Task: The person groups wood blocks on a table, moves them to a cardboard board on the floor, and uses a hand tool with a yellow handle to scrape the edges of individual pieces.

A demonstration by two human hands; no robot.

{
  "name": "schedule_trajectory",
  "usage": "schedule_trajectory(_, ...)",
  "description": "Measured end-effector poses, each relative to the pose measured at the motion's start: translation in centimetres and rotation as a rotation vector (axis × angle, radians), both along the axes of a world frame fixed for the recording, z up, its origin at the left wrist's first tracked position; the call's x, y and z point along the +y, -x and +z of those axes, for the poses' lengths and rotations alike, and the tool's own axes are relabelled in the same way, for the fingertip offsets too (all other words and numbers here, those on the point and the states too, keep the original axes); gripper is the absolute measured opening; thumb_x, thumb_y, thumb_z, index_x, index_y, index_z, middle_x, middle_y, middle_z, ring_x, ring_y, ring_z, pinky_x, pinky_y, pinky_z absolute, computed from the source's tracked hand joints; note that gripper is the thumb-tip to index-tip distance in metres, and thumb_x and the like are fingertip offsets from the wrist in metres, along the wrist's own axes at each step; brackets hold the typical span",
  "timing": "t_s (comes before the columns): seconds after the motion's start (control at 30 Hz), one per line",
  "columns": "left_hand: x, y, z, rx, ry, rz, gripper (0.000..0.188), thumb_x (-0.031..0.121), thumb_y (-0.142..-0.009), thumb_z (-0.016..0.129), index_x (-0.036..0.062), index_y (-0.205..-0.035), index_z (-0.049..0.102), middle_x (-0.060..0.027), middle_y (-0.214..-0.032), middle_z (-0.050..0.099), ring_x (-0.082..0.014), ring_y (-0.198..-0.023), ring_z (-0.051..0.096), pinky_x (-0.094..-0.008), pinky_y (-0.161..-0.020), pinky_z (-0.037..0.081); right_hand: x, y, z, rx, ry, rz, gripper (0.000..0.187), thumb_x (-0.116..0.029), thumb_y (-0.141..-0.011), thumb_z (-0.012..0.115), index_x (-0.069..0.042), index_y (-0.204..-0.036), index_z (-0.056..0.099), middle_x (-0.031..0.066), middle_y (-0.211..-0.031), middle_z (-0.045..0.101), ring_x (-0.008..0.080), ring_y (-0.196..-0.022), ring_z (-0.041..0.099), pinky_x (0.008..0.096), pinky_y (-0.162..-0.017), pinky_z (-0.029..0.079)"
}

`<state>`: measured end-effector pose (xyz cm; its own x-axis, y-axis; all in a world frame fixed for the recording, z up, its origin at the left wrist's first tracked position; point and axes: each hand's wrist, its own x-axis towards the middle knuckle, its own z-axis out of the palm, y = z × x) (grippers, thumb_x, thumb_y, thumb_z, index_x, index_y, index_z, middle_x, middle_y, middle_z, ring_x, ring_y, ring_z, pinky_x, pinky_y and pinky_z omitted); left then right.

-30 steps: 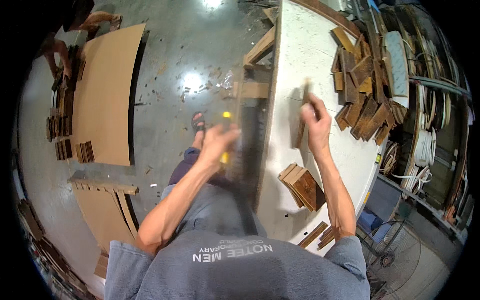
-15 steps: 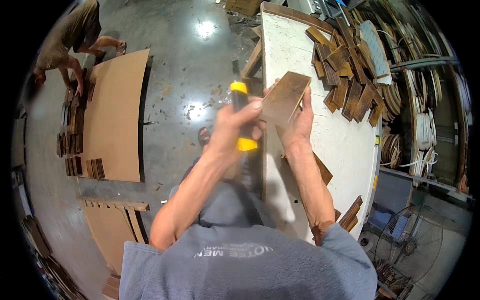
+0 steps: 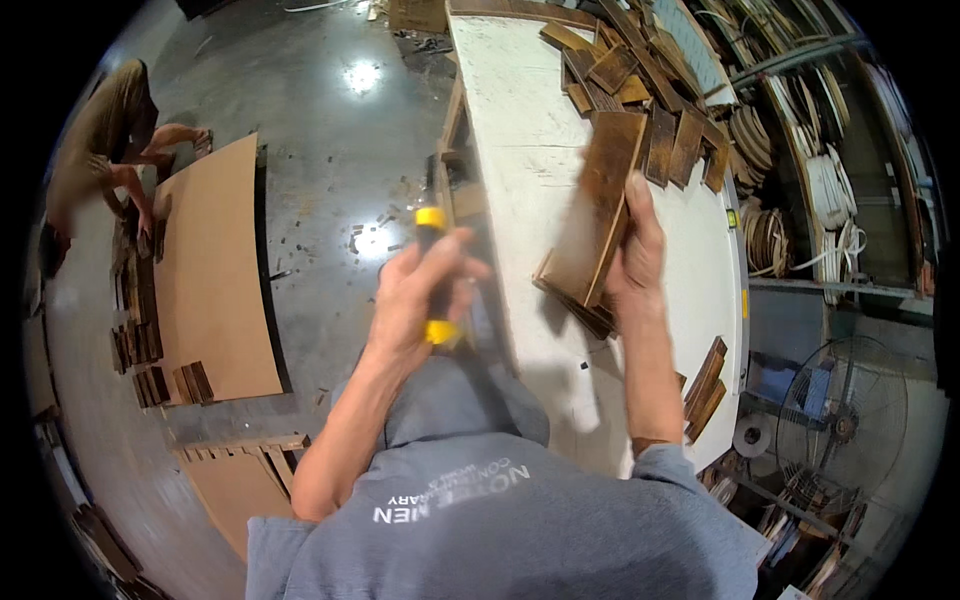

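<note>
Toward the tabletop's (image 3: 510, 120) far right corner sprawled planks (image 3: 686, 150). The right hand (image 3: 638, 245) gripped a board (image 3: 608, 175), partly hiding a stack (image 3: 575, 308); the left hand (image 3: 410, 290) clasped a tool (image 3: 430, 217).

White tabletop (image 3: 515, 140) lies open left of the held brown board (image 3: 606, 190), while heaped planks (image 3: 612, 70) bar its far right

Glare is whitening the glossy floor (image 3: 330, 180), motion is blurring the left hand (image 3: 418, 285), shadows are darkening the white tabletop (image 3: 515, 110), and fisheye edges are curving into black.
</note>
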<state>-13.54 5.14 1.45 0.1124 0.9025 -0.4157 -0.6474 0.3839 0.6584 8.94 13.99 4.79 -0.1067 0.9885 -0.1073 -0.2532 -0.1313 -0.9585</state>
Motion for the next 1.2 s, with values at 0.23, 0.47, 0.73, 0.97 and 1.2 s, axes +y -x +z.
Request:
schedule_trajectory(0.23,-1.6,1.0,-5.7,0.059,0.199,0.09,0.041,0.02,-0.096,0.064,-0.0042,-0.128,0.053,-0.0081,-0.082,0.065,-0.0128,-0.057,0.054,-0.0286,-0.053,0.047,-4.2,-9.1,-1.8,-1.263,-0.441,0.262,0.066,-0.032,-0.072,0.083,-0.003,-0.127,0.063,0.0191,-0.111,0.062,0.0325,-0.106,0.06,0.0436,-0.094,0.052)
schedule_trajectory(0.47,-1.3,1.2,-6.7,0.154,0.24,0.052,0.04,0.02,-0.096,0.066,-0.0044,-0.126,0.055,-0.0086,-0.082,0.064,-0.0122,-0.059,0.056,-0.0251,-0.047,0.045,-3.6,-10.6,-4.0,-1.28,-0.333,0.293,0.064,-0.032,-0.076,0.08,-0.002,-0.129,0.061,0.0233,-0.119,0.06,0.0392,-0.115,0.056,0.045,-0.102,0.047)
schedule_trajectory(0.73,-1.0,1.0,-8.7,0.202,0.401,-0.004,0.037,0.019,-0.096,0.065,-0.0044,-0.123,0.055,-0.0095,-0.081,0.065,-0.0133,-0.057,0.057,-0.0256,-0.047,0.046,12.5,-24.4,-8.3,-1.294,-0.103,-0.326,0.08,-0.047,-0.078,0.079,0.003,-0.136,0.057,0.0291,-0.136,0.056,0.041,-0.129,0.05,0.0476,-0.111,0.041)
schedule_trajectory(0.97,-0.5,0.2,-7.8,0.266,0.417,0.027,0.039,0.015,-0.095,0.065,-0.0083,-0.125,0.053,-0.0132,-0.083,0.067,-0.0153,-0.059,0.059,-0.027,-0.049,0.049,24.6,-26.6,-12.7,-1.468,0.202,-0.509,0.122,-0.061,-0.067,0.081,-0.003,-0.158,0.023,0.0335,-0.155,0.03,0.0482,-0.145,0.026,0.0561,-0.117,0.029)
schedule_trajectory(1.2,-0.7,1.3,-9.0,0.259,0.421,0.074,0.036,0.015,-0.095,0.065,-0.0066,-0.122,0.053,-0.0141,-0.085,0.067,-0.0148,-0.06,0.059,-0.0267,-0.049,0.049,21.2,-24.0,-13.8,-1.431,0.223,-0.362,0.121,-0.059,-0.065,0.083,-0.011,-0.159,0.023,0.0285,-0.152,0.033,0.0452,-0.14,0.033,0.059,-0.111,0.034)
